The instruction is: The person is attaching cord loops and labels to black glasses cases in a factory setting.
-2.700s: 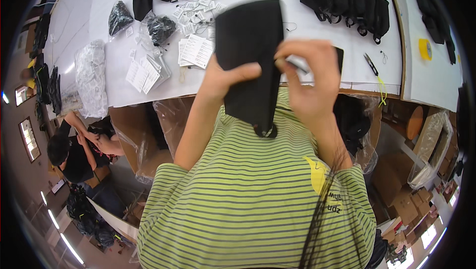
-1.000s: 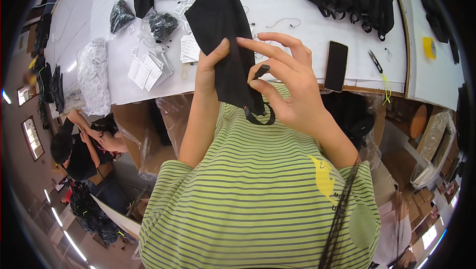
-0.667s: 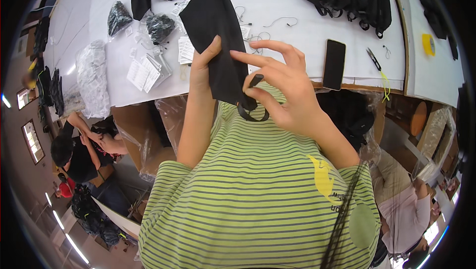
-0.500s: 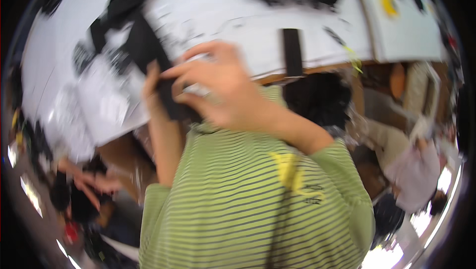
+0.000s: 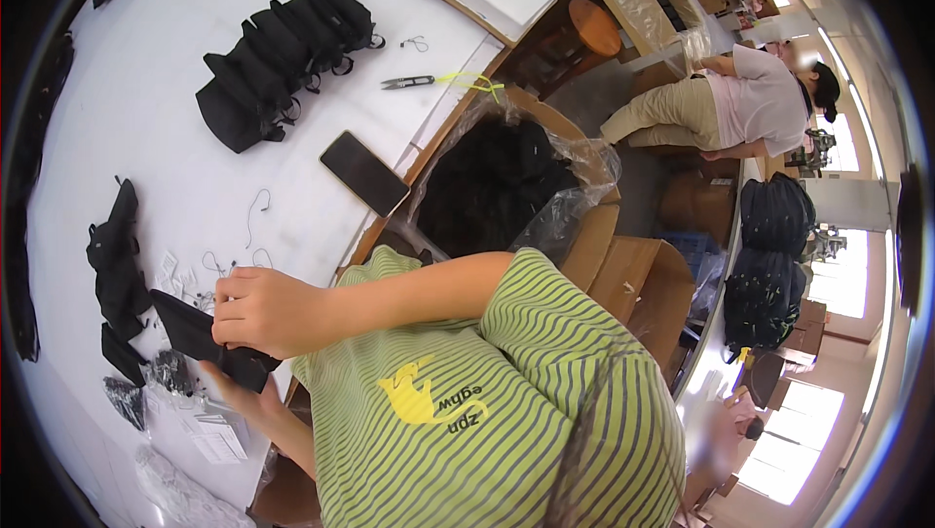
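A black fabric pouch (image 5: 185, 322) is in both my hands over the near edge of the white table. My right hand (image 5: 278, 312) closes on its upper side with bent fingers. From below, my left hand (image 5: 251, 397) supports the pouch, its fingers partly hidden behind it. Beyond the hands, more black fabric pieces (image 5: 121, 260) lie in a loose strip. White tags (image 5: 173, 275) with thin dark strings are scattered beside the pouch.
Black pouches (image 5: 282, 60) stand in a row farther off. A phone (image 5: 364, 174) and thread snips (image 5: 407, 83) with a yellow cord lie nearby. Right of the table stands a plastic-lined carton (image 5: 497, 182) of black goods. Clear plastic bags (image 5: 185, 489) lie near left. Another person (image 5: 755, 99) stands farther right.
My view has swung to the right, bringing the carton and the room into sight. Blurred before, the hands now show clearly; my right hand's fingers have come down on the pouch.
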